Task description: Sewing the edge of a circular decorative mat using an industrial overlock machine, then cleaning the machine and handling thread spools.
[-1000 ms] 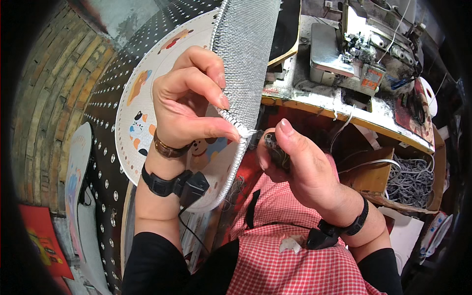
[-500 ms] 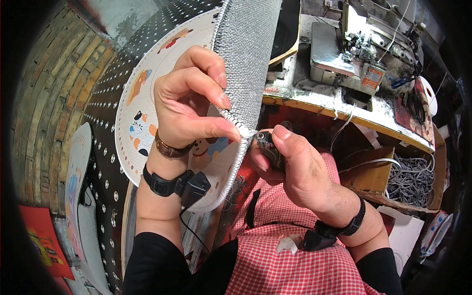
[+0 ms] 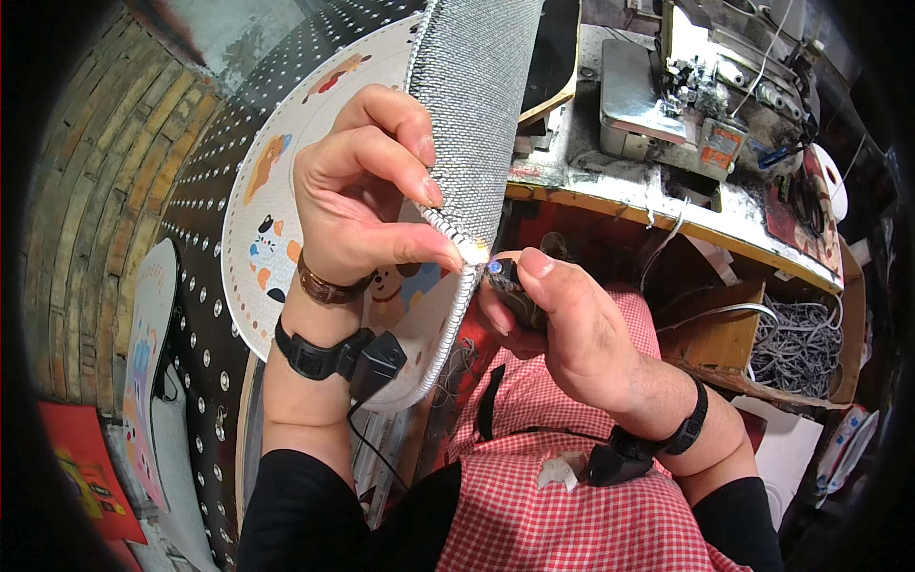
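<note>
- Left hand (image 3: 357,205) narrow, pinching the stitched edge (image 3: 449,329) of the mat (image 3: 477,114), mid-frame.
- Right hand (image 3: 581,315) closed round a dark lighter (image 3: 524,300); blue glow at its tip, just beside the edge.
- Judgement: brief heat, left thumb clear.
- Mat rises to upper centre; sewing machine (image 3: 640,95), worktop (image 3: 586,174) upper right.

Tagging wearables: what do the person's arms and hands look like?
Left hand and right hand ungloved. Black sleeves on both arms. Left: brown wristband, black strap, boxy black module, thin black cable. Right: black band, black device.
</note>
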### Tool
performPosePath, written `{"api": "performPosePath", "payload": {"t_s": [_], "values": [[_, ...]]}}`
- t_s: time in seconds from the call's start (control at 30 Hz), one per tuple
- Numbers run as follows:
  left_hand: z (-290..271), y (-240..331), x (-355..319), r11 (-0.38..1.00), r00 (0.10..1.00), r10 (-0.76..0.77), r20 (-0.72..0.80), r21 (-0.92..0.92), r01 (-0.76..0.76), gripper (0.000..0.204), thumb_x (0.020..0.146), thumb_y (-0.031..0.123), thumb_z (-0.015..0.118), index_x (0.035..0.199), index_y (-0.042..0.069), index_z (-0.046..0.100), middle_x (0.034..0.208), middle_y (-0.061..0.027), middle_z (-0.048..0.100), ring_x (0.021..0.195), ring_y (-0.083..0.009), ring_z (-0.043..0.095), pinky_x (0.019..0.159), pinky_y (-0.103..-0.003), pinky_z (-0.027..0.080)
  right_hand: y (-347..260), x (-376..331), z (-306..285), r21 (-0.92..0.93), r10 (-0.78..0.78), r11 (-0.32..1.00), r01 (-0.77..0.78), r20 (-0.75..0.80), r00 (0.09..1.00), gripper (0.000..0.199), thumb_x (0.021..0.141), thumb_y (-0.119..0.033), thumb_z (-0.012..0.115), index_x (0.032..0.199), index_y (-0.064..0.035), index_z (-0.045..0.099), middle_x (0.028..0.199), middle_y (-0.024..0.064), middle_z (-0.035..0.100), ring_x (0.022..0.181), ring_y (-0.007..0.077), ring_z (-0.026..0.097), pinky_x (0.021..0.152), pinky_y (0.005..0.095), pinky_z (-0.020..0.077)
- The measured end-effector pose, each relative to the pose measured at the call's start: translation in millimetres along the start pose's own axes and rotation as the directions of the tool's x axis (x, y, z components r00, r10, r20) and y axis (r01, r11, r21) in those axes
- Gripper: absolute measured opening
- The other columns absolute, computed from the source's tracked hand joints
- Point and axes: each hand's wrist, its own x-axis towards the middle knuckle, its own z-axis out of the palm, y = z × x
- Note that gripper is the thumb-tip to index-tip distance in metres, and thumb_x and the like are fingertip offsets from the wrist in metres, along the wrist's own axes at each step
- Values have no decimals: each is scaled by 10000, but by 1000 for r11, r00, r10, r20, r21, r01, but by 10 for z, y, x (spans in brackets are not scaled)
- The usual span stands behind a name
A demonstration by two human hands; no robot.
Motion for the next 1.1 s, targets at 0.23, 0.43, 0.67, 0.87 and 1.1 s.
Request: {"api": "performPosePath", "payload": {"t_s": [0.23,0.43,0.67,0.87,1.1], "values": [[-4,1,-5,1000,1000,11,1,-9,-11,371,431,153,865,698,65,624,827,-37,492,759,-117,463,654,-222,378,-43,3,29,27,6,1000,-3,-99,995,475,902,-441,261,726,-54,473,610,-18,404,520,62,300,475,205,233],[3,15,-3,1000,1000,18,13,-4,-18,367,432,149,863,697,63,624,833,-39,492,759,-116,464,653,-220,381,-5,118,45,150,-151,972,180,-185,971,222,839,-237,580,755,-76,454,682,-17,479,610,52,399,543,199,317],[38,-56,-141,998,994,-5,-108,-59,-1,384,420,203,851,697,73,620,862,-33,491,781,-116,457,684,-221,364,172,188,9,423,82,906,-13,-146,986,211,750,-107,694,707,-77,490,658,-15,552,527,36,467,466,174,359],[-27,-70,-219,971,976,-57,-209,-238,6,376,452,251,828,706,89,602,928,-27,473,856,-117,442,772,-240,348,265,144,-305,433,277,891,-133,-288,917,157,793,-147,637,870,-15,599,665,12,592,446,41,422,413,174,316],[-2,-83,-280,939,974,-64,-217,-345,-15,355,495,271,810,720,105,592,949,-19,465,859,-109,437,794,-256,355,-8,152,-233,196,-35,977,88,-257,966,258,753,-102,673,951,9,549,834,49,595,619,47,494,527,173,392]]}}
